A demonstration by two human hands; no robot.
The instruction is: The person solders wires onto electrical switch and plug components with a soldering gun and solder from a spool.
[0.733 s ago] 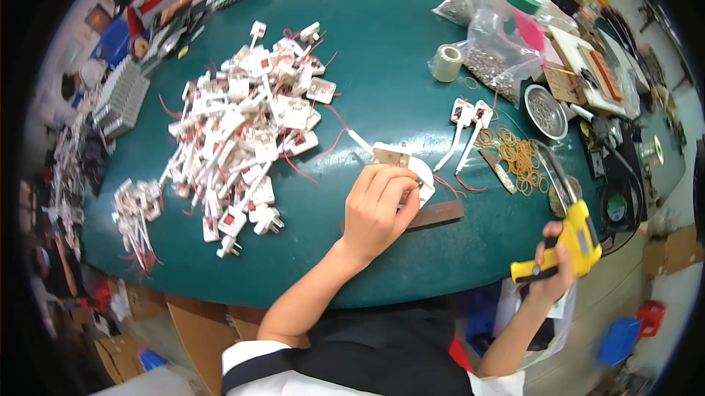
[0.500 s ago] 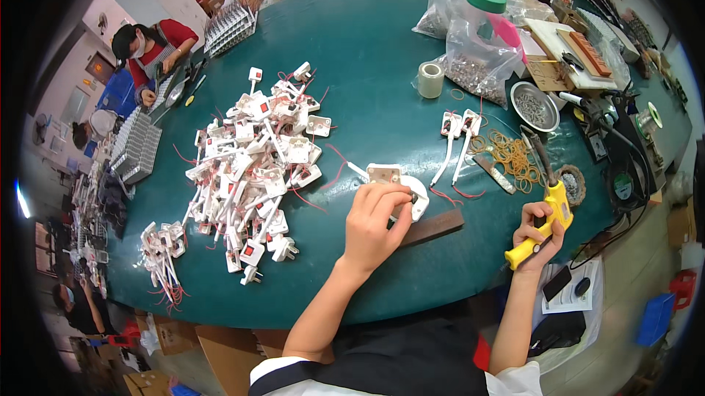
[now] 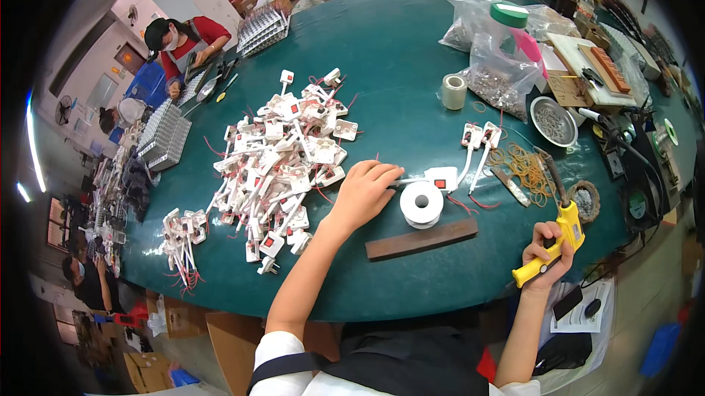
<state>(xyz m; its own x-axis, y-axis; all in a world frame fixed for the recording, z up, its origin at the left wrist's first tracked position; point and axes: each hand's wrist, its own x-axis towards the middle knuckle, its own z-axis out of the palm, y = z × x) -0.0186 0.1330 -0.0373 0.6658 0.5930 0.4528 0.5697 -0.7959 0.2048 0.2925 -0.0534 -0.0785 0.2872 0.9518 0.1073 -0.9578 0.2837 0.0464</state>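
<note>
Around one white spool on the green counter: one white switch piece at one o'clock, two similar pieces further out, one brown bar at six. Left hand's between nine and ten, fingers bent, can't tell if they're pinching anything; right hand's fingers grip one yellow tool, roughly four.

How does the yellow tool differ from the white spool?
The yellow tool is gripped in your right hand, while the white spool stands on the table. The tool is long and gun-shaped; the spool is round, with a hole in its middle. Both are right of your left hand.
</note>
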